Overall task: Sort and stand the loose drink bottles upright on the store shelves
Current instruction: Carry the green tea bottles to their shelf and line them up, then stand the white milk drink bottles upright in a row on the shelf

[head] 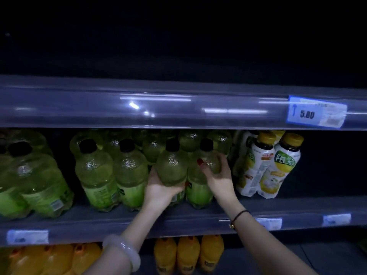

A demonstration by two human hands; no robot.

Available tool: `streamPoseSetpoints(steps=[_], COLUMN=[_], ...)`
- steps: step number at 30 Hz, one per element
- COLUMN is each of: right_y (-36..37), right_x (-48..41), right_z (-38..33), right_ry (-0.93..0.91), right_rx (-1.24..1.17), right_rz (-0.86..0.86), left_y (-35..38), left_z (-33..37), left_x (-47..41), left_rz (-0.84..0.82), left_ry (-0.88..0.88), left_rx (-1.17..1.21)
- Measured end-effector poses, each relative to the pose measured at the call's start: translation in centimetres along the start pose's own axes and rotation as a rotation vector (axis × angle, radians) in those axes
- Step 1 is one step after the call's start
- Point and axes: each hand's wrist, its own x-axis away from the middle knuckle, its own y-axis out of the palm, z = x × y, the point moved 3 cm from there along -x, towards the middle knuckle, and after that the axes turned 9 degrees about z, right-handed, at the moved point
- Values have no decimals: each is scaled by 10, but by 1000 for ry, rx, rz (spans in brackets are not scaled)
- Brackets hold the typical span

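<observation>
Clear green-tinted bottle point(172, 167), black cap, green label, upright in front row of middle shelf point(95, 225), left hand point(162, 188) curled round its lower body, matching bottle point(197, 190) touching on its right, right hand point(217, 175) gripping its shoulder.

Green bottles point(95, 175), white bottles point(282, 171) on shelf point(309, 208)
</observation>
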Motion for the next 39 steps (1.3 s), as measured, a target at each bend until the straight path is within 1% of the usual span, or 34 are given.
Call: streamPoseSetpoints(steps=[3, 6, 8, 11, 12, 13, 16, 18, 20, 21, 22, 24, 26, 28, 30, 33, 35, 36, 37, 39], right_y=[-3, -11, -14, -13, -14, -16, -12, -9, -8, -8, -9, -11, -6, 4, 14, 28, 40, 46, 52, 67], right_x=[-4, -2, 1, 19, 29, 40, 74, 93, 101, 101, 95, 73, 46, 18, -13, -65, -100, -113, -123, -137], right_z=[1, -4, -16, -53, -71, -86, -157, -233, -326, -367, -412, -488, -547, -592, -622, -634, -627, -621, -615, -601], right_ry=[10, -27, -53, -264, -334, -388, -542, -689, -775, -867, -917, -838, -783, -724, -661, -584, -476, -408, -343, -252], right_rx=[75, 334, 456, 648, 711, 726, 587, 525, 444, 399, 346, 266, 242, 234, 221, 319, 366, 375, 383, 374], right_rz=[-60, 18, 77, 116, 110, 90, 1, 5, 7, 27, 44, 1, -25, -34, -66, -59, -45, -58, -88, -195], left_y=[4, 3, 1, -4, -7, -10, -31, -50, -70, -78, -87, -98, -103, -102, -96, -84, -78, -76, -73, -69], left_z=[1, 4, 19, 64, 84, 102, 175, 247, 337, 376, 420, 498, 558, 606, 641, 662, 658, 651, 642, 618], left_x=[-1, 5, 15, 43, 55, 65, 88, 97, 102, 102, 98, 87, 71, 48, 20, -29, -60, -73, -86, -104], left_rz=[-17, -2, 72, 197, 226, 241, 264, 279, 231, 201, 161, 63, 5, 27, 54, 148, 209, 217, 201, 91], left_ry=[1, 3, 105, 313, 414, 520, 762, 920, 992, 1012, 1008, 929, 846, 787, 726, 636, 544, 467, 369, 222], left_rx=[-76, -194, -249, -251, -232, -196, -15, 69, 164, 199, 220, 227, 243, 252, 229, 109, 13, -47, -107, -183])
